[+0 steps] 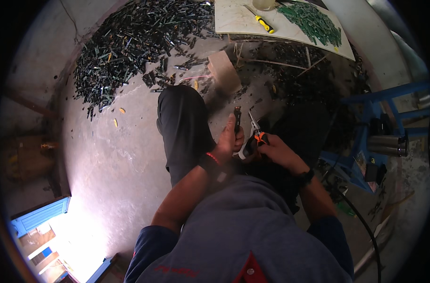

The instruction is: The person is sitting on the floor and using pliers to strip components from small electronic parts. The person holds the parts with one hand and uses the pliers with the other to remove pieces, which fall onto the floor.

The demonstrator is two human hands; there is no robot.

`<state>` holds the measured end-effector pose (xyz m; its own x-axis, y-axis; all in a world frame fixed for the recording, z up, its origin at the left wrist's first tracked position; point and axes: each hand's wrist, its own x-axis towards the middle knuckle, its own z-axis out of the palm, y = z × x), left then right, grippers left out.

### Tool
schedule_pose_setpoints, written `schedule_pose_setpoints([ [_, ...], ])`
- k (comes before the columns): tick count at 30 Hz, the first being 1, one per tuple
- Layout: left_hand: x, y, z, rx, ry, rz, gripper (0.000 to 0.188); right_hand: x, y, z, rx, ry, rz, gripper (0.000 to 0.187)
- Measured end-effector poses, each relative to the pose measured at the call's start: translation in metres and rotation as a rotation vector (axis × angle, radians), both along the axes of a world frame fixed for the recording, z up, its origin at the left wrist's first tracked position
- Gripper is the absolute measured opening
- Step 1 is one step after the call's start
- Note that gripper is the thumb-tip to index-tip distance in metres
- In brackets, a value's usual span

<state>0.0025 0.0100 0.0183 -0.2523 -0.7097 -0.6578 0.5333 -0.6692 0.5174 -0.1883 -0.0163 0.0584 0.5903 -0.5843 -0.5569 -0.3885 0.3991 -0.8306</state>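
Observation:
My left hand [230, 140] is closed around a small dark strip-shaped piece [237, 120], held upright with its thumb along the side. A coppery tip shows at the top of the piece. My right hand [277, 152] grips long-nose pliers [256, 125] by their orange-and-black handles. The metal jaws point up and away, just right of the dark piece and apart from it. Both hands are over my lap between my knees. A pale curved thing [245, 150], partly hidden, lies between them.
A large heap of dark strips [125, 52] covers the floor at the far left. At the far right, a low board table [233, 19] bears green circuit boards [314, 23] and a yellow-and-black screwdriver [264, 23]. A tan block [224, 71] stands ahead; a blue stool [351, 162] is at the right.

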Motion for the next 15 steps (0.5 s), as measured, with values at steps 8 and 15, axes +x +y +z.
schedule_pose_setpoints([
  [8,-0.002,0.001,-0.003,-0.075,-0.159,0.011,0.065,0.012,0.008,-0.014,-0.733,0.442,0.019,0.03],
  [15,-0.003,0.001,-0.002,-0.119,-0.225,0.026,0.066,0.025,0.007,-0.009,-0.9,0.689,0.109,0.024],
])
